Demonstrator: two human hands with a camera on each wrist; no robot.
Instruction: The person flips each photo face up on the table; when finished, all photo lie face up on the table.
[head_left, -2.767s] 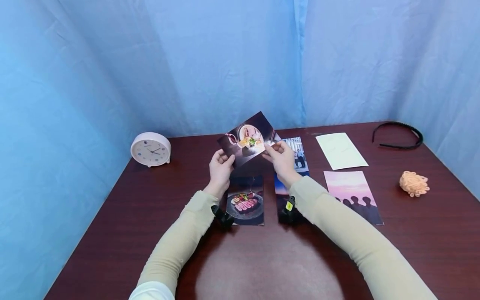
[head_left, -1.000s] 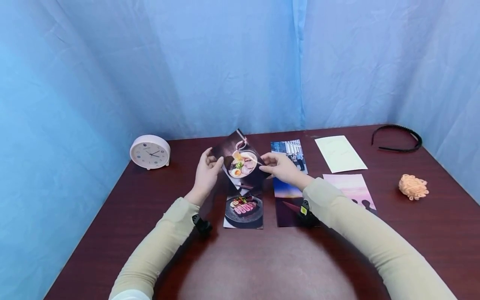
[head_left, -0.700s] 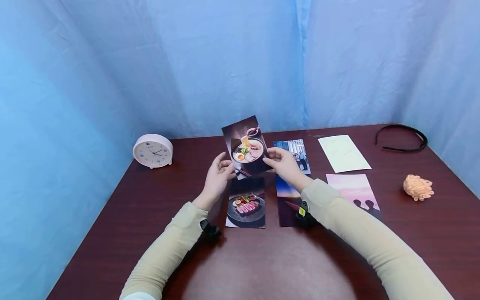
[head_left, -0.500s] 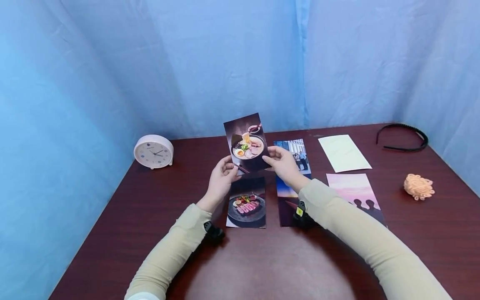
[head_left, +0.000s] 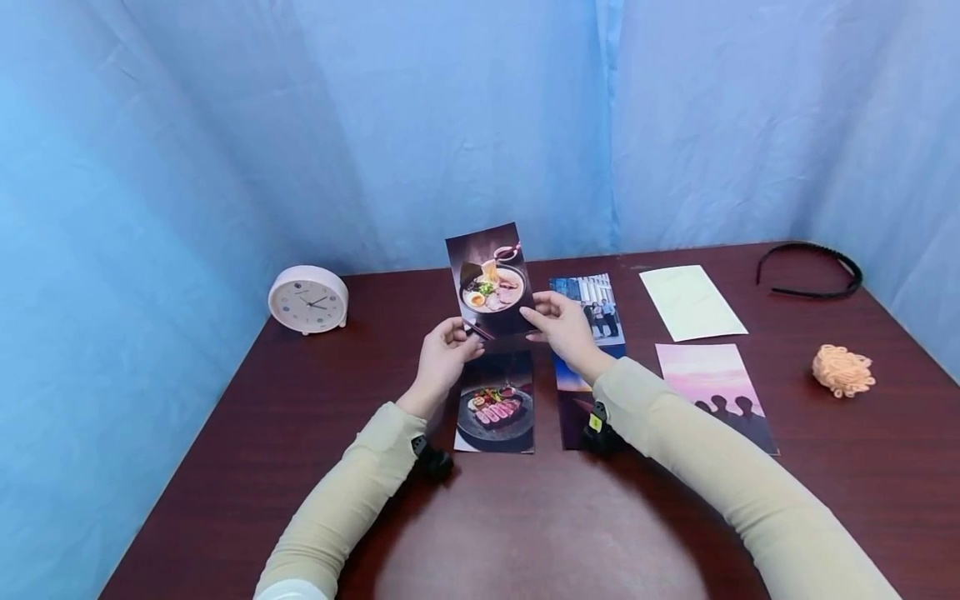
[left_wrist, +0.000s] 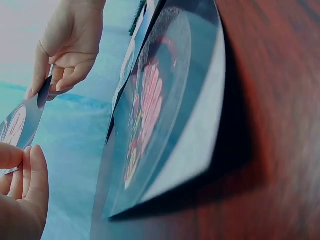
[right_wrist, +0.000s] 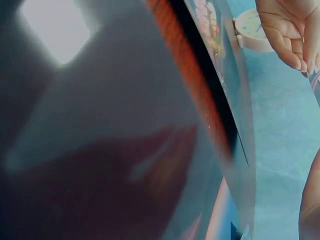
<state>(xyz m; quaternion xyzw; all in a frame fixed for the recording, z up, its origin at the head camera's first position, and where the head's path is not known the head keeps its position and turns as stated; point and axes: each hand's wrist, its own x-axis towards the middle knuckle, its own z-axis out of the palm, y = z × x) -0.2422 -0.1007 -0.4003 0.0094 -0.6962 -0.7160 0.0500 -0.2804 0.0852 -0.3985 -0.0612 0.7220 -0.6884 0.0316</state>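
Observation:
Both hands hold up a photo of a ramen bowl (head_left: 491, 279), portrait way up and tilted slightly, above the back of the table. My left hand (head_left: 442, 358) pinches its lower left corner between thumb and fingers. At the lower right edge, my right hand (head_left: 566, 333) grips it with the thumb in front. Below it a photo of sliced meat on a plate (head_left: 495, 408) lies flat. Beside that lie a sunset photo (head_left: 572, 408), partly covered by my right wrist, and a photo of standing people (head_left: 592, 304). The left wrist view shows both hands on the ramen photo (left_wrist: 16, 125).
On the right lie a blank pale card (head_left: 692, 302), a photo of silhouettes under a pink sky (head_left: 708, 383), a black headband (head_left: 813, 293) and a peach bundle of looped yarn (head_left: 843, 371). A white clock (head_left: 308, 300) stands at the back left. Blue curtains (head_left: 450, 125) hang behind.
The ramen photo was turned from sideways through a steep tilt to nearly upright, both hands staying on it. Over the last half second it has barely moved. The other photos lie as before.

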